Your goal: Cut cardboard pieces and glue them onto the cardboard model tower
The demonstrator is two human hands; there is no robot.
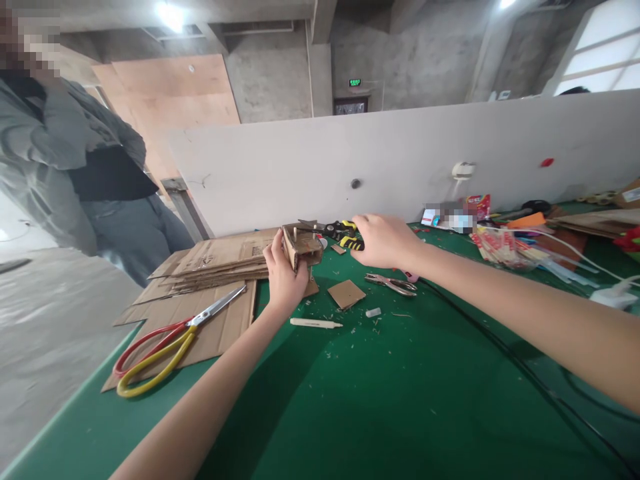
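Observation:
My left hand grips a small cardboard box by its near side, with short light pegs showing in its top. In my right hand are pliers with yellow and black handles. Their dark jaws reach over the box; whether they pinch anything there I cannot tell. Below lie square cardboard pieces, a white marker pen and a small translucent stub. A metal hole punch rests under my right wrist.
Large red-and-yellow scissors lie on stacked cardboard sheets at the left. Glue-stick packs, a power strip and a black cable occupy the right of the green table. A person stands at the left.

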